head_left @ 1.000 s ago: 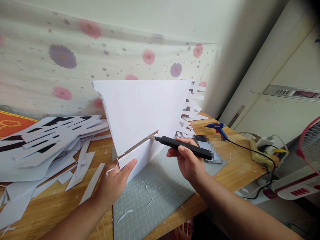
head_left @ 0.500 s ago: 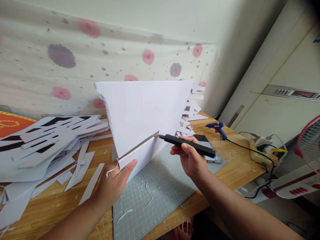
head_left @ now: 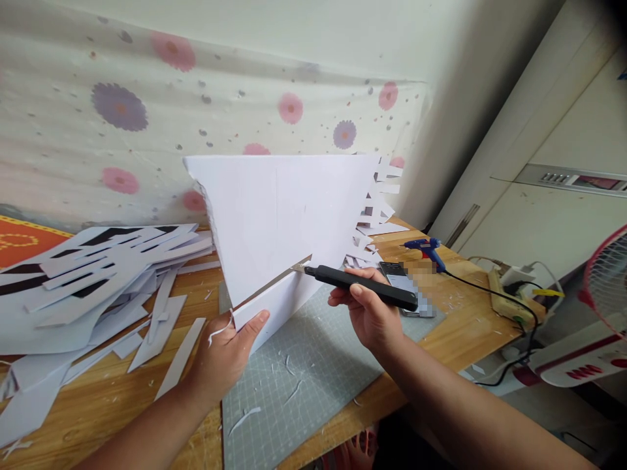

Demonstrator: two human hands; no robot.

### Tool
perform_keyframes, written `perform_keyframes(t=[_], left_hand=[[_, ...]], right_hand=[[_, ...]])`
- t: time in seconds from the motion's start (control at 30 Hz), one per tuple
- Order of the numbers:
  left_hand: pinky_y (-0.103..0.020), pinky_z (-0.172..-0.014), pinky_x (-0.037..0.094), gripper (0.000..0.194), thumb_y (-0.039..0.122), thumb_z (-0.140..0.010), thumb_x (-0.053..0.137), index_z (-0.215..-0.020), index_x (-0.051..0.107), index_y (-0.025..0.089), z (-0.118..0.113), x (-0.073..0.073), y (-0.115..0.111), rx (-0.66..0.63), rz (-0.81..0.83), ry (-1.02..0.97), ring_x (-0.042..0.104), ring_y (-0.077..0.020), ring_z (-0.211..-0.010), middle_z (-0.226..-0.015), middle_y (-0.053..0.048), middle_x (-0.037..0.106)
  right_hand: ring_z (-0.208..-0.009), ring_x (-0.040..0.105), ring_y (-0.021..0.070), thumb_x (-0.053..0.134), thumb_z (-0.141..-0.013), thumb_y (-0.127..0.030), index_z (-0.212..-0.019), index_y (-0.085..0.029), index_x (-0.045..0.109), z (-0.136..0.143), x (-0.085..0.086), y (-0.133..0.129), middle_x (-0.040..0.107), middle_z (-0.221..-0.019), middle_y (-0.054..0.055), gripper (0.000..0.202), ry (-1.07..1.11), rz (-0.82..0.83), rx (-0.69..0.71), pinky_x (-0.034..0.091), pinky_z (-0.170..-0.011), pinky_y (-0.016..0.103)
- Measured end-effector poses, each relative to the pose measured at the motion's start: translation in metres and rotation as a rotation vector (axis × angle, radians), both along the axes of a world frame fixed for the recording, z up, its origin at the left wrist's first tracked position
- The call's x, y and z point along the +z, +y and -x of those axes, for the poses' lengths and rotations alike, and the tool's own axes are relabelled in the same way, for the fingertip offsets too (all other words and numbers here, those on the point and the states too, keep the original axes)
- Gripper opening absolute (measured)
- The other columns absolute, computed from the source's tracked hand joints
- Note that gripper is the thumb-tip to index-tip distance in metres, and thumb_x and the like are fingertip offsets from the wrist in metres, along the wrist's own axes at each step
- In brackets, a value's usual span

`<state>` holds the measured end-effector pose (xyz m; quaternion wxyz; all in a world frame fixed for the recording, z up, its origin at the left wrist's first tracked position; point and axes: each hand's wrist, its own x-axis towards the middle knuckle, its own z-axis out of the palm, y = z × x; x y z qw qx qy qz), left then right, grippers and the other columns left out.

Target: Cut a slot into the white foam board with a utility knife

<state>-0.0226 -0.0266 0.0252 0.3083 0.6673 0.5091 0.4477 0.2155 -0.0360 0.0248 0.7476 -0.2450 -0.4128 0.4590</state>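
A large white foam board (head_left: 274, 215) stands up from the grey cutting mat (head_left: 313, 378), with a long slanting slit open across its lower part. My left hand (head_left: 223, 356) grips the lower left corner of the board below the slit, thumb on the near face; its other fingers are mostly hidden. In my right hand (head_left: 375, 313) is a craft knife (head_left: 365, 287) with a thick black handle, pinched between thumb and fingers. The knife's tip is at the slit, near its upper right end. A thin white shred hangs by my left hand.
White board offcuts (head_left: 122, 281) are heaped on the wooden table at left. Behind the board's right edge are more cut strips (head_left: 379, 196). A phone (head_left: 406, 287), a blue glue gun (head_left: 428, 248), a power strip (head_left: 514, 303) with cables and a fan (head_left: 607, 287) stand to the right.
My right hand and the knife have shifted slightly left and down, so the tip sits a little further left along the slit. My left hand keeps its hold on the board.
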Motion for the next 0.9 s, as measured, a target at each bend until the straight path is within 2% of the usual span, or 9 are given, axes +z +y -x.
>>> perform_keyframes(t=[0.13,0.4,0.6,0.9], left_hand=[[-0.043,-0.105,0.058,0.039,0.061,-0.083,0.061,-0.086,0.079,0.027,-0.002,0.000,0.001,-0.001,-0.011,-0.004,0.072,-0.0355,-0.115,-0.095,-0.005,0.081],[-0.046,-0.107,0.056,0.038,0.061,-0.083,0.062,-0.090,0.079,0.029,0.000,-0.003,0.000,0.005,-0.024,-0.019,0.071,-0.0360,-0.115,-0.096,-0.005,0.081],[-0.045,-0.105,0.057,0.037,0.061,-0.082,0.064,-0.083,0.079,0.028,0.000,-0.004,0.002,0.010,-0.005,-0.035,0.072,-0.0363,-0.113,-0.099,-0.006,0.081],[-0.047,-0.108,0.054,0.031,0.059,-0.074,0.074,-0.073,0.077,0.028,-0.002,0.001,0.000,0.029,0.053,-0.128,0.069,-0.0397,-0.119,-0.099,-0.005,0.081]], right_hand=[[-0.060,0.075,0.0170,0.084,-0.075,-0.031,-0.092,-0.020,0.073,-0.005,0.000,0.001,0.078,-0.067,0.001,0.022,0.002,0.012,-0.023,0.066,-0.060,0.029],[-0.059,0.076,0.0173,0.085,-0.073,-0.031,-0.090,-0.021,0.073,-0.011,-0.001,0.003,0.078,-0.068,0.000,0.023,0.009,0.014,-0.068,0.066,-0.058,0.030],[-0.059,0.076,0.0169,0.085,-0.075,-0.031,-0.092,-0.021,0.071,-0.012,-0.001,0.001,0.078,-0.068,0.000,0.025,-0.009,-0.013,-0.099,0.065,-0.058,0.028],[-0.069,0.078,0.0192,0.083,-0.084,-0.033,-0.105,-0.026,0.069,-0.014,-0.007,-0.004,0.080,-0.078,0.001,0.026,-0.242,-0.111,-0.126,0.062,-0.069,0.035]])
